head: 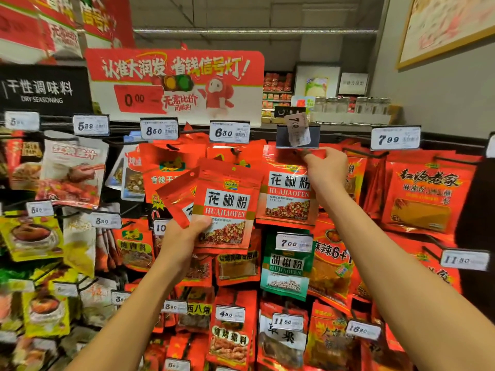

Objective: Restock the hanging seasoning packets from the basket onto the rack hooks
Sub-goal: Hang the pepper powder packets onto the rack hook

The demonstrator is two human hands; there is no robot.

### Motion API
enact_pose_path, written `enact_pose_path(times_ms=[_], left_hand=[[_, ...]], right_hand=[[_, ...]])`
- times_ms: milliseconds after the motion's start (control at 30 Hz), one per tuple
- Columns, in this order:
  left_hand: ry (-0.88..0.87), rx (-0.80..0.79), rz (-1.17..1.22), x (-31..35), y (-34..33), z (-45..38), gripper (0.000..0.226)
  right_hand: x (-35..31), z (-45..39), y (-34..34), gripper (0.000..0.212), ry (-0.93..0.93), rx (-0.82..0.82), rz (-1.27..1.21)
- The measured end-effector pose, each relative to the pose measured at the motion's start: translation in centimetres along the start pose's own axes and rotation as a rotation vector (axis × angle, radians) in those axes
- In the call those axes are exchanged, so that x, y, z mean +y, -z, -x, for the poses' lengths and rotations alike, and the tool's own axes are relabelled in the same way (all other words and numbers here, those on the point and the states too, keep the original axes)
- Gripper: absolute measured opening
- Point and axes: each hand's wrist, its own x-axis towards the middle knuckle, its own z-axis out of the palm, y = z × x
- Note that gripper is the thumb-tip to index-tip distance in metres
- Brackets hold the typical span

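Two hands are working: the left hand (178, 236) is gripping a fan of spare packets (222, 207) below, while the right hand (325, 167) is pinching a hung packet (289, 194) at its top. She should be lining the hole squarely with the hook, under the tilted price tag (297, 129) on the crowded rack (294, 133).

Bright even store light, foil glare, wide-angle warp, blurry edges.

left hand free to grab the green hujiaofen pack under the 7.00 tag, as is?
Probably not. The left hand already grips a fan of red huajiaofen packets, so its fingers are taken. The green pack hangs unobstructed just to its right, so the path looks free; the grip is not.
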Motion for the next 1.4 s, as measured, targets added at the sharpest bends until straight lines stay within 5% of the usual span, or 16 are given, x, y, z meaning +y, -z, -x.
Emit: enact_pose_path(times_ms=[200,400,633,833,967,1167,1400], left_hand=[[-0.022,-0.049,0.01,0.1,-1.4,-0.5,0.008],[-0.02,-0.085,0.043,0.0,-2.8,-0.3,0.043],[0.016,-0.094,0.074,0.0,-3.9,-0.6,0.031],[0.038,-0.125,0.123,-0.2,-5.0,-1.3,0.034],[0.056,-0.16,0.129,-0.6,-6.4,-1.3,0.045],[0.086,-0.046,0.174,-1.0,-6.9,-2.0,0.043],[0.045,0.097,-0.101,-1.0,-3.0,-3.4,0.025]], right_hand=[[-0.7,0.0,0.0,0.033,0.128,0.055,0.157],[0.4,-0.6,-0.5,0.028,0.084,0.016,0.235],[1.4,-2.5,-1.6,0.042,-0.096,-0.051,0.382],[2.4,0.8,0.1,0.036,-0.025,0.078,0.034],[2.4,4.1,1.0,0.05,-0.168,-0.405,-0.443],[1.5,2.2,1.2,0.02,-0.199,-0.222,-0.432],[0.4,-0.2,0.7,0.007,-0.062,-0.184,-0.21]])
